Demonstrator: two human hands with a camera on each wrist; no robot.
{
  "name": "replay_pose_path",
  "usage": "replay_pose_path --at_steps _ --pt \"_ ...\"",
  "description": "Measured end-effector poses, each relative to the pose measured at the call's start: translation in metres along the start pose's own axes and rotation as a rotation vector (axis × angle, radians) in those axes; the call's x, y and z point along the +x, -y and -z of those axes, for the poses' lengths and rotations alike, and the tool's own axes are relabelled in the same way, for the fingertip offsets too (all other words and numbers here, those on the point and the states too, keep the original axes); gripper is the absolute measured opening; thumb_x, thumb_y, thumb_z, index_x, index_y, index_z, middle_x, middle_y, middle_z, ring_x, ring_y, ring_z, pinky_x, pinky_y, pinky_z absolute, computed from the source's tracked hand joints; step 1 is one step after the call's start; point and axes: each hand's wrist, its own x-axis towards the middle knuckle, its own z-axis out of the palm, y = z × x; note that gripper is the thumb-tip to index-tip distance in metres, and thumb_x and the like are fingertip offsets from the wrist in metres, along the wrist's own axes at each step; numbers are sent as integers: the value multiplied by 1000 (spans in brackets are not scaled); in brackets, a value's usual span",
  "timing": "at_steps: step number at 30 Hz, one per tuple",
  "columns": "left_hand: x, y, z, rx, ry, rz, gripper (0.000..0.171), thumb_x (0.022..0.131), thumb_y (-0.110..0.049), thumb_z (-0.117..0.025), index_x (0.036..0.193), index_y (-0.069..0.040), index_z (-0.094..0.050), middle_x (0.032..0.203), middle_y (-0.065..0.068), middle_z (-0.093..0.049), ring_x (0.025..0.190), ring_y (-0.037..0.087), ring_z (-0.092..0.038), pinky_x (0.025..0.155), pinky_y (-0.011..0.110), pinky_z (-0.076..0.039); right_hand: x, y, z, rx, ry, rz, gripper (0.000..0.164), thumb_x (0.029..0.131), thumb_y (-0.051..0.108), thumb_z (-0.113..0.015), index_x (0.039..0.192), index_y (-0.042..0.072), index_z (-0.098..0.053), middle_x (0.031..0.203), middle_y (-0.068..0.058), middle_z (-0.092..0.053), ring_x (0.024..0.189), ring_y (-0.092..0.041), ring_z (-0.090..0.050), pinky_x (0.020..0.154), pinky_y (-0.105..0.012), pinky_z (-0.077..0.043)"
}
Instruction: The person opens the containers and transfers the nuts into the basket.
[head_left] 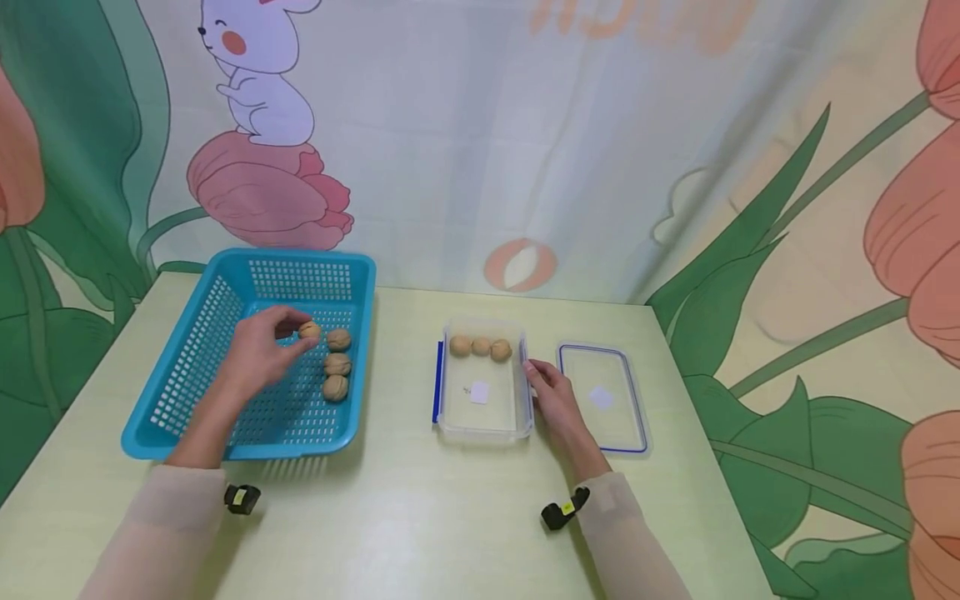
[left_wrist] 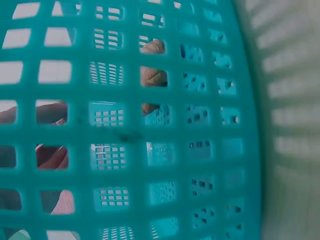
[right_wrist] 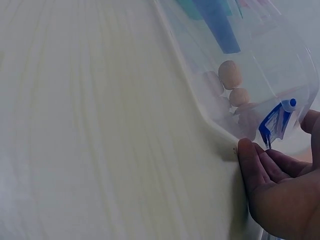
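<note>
In the head view my left hand [head_left: 258,346] is over the blue plastic basket [head_left: 138,425], pinching a walnut [head_left: 309,332] between thumb and fingers. Three more walnuts [head_left: 337,364] lie in a column along the basket's right side. The left wrist view looks through the basket's slotted wall [left_wrist: 132,135], which hides most of the hand. My right hand [head_left: 553,396] grips the right wall of a clear plastic box [head_left: 483,433]. Inside that box, three walnuts [head_left: 481,347] sit in a row at the far end. From the right wrist, a blue latch [right_wrist: 277,120] shows beside the fingers.
A clear lid with a blue seal [head_left: 603,400] lies flat on the table to the right of the box, partly behind the right hand. A blue latch flap [head_left: 438,383] hangs out on the box's left. Behind the pale table [head_left: 405,517] hangs a printed curtain [head_left: 450,150].
</note>
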Motion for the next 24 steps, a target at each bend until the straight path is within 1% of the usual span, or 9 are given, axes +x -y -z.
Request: replay_pose_path --at_steps 3,8,13,18,24 --pt "0 5 1 26 33 21 34 102 -17 -74 129 2 -65 128 26 -66 123 48 -62 104 63 -51 -1 0 0 -6 4 3 60 108 46 -61 150 4 -54 152 -16 -55 141 -29 -51 117 -51 -44" --pt "1 12 -2 72 97 50 34 104 -17 -71 130 3 -64 130 28 -64 124 50 -60 105 65 -49 -1 -1 -1 0 5 9 58 108 44 -62 149 4 -55 151 -16 -56 140 -29 -51 116 -51 -45" --pt "2 15 -4 66 158 72 36 104 -19 -70 132 3 -62 132 29 -63 126 50 -58 105 67 -48 0 -1 -1 4 2 2 59 108 44 -62 149 3 -54 151 -16 -56 141 -29 -51 117 -51 -44" --pt "1 17 -5 64 177 84 38 104 -20 -70 133 3 -62 133 30 -62 126 51 -58 104 67 -50 1 -1 -1 5 11 -13 60 108 45 -62 151 3 -54 152 -17 -55 142 -30 -50 118 -51 -43" --pt "1 16 -7 65 184 71 39 104 -21 -70 133 5 -62 131 30 -63 125 50 -58 101 66 -51 2 -3 0 -1 -3 -7 59 107 45 -63 149 4 -56 151 -15 -57 140 -28 -51 117 -50 -44"
